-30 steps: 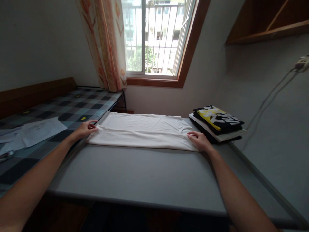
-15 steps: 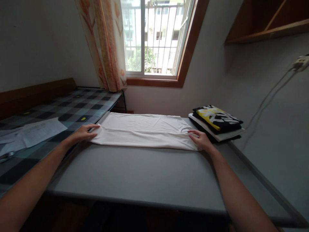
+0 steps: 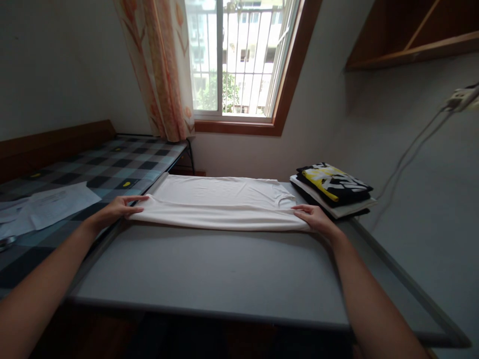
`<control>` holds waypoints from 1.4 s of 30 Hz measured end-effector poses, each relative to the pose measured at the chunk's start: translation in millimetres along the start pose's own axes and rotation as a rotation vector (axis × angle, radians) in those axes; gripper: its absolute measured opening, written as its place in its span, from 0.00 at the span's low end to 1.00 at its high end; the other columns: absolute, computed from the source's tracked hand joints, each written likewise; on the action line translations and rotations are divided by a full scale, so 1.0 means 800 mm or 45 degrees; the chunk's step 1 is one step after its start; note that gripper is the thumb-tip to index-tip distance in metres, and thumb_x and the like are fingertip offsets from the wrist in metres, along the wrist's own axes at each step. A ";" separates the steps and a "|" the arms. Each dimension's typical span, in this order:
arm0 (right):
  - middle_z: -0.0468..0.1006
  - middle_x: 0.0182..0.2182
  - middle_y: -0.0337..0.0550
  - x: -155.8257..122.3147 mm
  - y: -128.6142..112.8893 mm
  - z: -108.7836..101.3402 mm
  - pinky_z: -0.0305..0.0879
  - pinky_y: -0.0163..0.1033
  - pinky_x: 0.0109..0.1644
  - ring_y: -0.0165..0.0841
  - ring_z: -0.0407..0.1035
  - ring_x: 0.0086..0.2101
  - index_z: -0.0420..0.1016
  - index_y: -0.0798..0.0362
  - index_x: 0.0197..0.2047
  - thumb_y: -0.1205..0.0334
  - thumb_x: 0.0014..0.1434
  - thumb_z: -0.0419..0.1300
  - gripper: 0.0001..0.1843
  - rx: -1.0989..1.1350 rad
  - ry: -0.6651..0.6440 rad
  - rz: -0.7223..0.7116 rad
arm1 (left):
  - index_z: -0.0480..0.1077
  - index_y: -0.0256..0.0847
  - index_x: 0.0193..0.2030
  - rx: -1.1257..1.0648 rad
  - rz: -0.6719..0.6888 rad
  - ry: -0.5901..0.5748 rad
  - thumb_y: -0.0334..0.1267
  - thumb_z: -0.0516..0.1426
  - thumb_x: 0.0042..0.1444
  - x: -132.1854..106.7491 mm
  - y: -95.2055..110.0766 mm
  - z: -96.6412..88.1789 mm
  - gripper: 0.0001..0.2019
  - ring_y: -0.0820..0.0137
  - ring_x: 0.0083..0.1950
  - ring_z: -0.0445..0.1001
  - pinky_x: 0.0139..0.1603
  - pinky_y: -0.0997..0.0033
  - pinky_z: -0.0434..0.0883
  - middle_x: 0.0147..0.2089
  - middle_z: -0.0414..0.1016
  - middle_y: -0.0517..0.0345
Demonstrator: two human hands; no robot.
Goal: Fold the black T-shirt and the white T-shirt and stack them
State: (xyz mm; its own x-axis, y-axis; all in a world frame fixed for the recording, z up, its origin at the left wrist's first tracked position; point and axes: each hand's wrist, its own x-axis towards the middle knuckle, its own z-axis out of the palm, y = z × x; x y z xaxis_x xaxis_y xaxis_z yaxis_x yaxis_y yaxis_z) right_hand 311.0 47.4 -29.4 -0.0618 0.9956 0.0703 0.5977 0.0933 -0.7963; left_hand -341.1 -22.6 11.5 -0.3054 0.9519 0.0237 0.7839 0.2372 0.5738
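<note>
A white T-shirt (image 3: 224,192) lies across the grey table (image 3: 209,269), its near side folded over in a long strip. The collar shows at the right end, close to my right hand. My left hand (image 3: 119,209) grips the left end of the folded strip between thumb and fingers. At the strip's right end, my right hand (image 3: 314,217) pinches the cloth, fingers on top and thumb partly hidden. Between the two hands the folded edge runs fairly straight, with a few small wrinkles in the fabric behind it.
A stack of folded clothes (image 3: 335,192), black and yellow on top, sits at the table's right. To the left is a bed (image 3: 149,164) with a checked cover and paper sheets (image 3: 63,202). A barred window (image 3: 243,65) and a curtain (image 3: 164,75) are beyond.
My left hand has shifted slightly left with its end of the cloth. The folded strip looks more taut and straight. My right hand keeps hold at nearly the same spot.
</note>
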 end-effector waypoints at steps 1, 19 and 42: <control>0.82 0.39 0.51 -0.001 0.000 0.001 0.69 0.43 0.47 0.45 0.75 0.41 0.82 0.58 0.40 0.48 0.44 0.65 0.25 -0.004 0.007 0.015 | 0.74 0.45 0.55 -0.062 0.022 -0.084 0.68 0.62 0.36 0.002 -0.006 0.000 0.41 0.71 0.34 0.71 0.37 0.73 0.70 0.33 0.78 0.66; 0.72 0.57 0.55 -0.020 -0.052 0.071 0.59 0.51 0.60 0.46 0.64 0.57 0.73 0.55 0.57 0.51 0.65 0.49 0.25 -0.850 0.314 -0.623 | 0.73 0.39 0.54 0.193 0.936 -0.087 0.59 0.47 0.60 -0.012 0.126 0.124 0.29 0.59 0.59 0.70 0.62 0.59 0.65 0.58 0.70 0.45; 0.81 0.41 0.50 -0.019 -0.029 0.036 0.63 0.47 0.49 0.43 0.72 0.44 0.80 0.51 0.43 0.52 0.62 0.51 0.19 -0.843 0.213 -0.264 | 0.57 0.51 0.69 0.497 0.953 -0.318 0.57 0.42 0.65 -0.036 0.173 0.199 0.29 0.59 0.74 0.46 0.71 0.50 0.45 0.73 0.50 0.57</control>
State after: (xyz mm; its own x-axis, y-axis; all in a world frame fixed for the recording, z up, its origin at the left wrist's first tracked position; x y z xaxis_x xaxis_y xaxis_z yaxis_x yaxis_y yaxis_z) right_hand 274.9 30.3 -29.6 -0.1350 0.9396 0.3145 0.9500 0.2130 -0.2284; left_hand -138.0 13.9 -40.6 0.4538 0.8879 0.0757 0.8739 -0.4600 0.1573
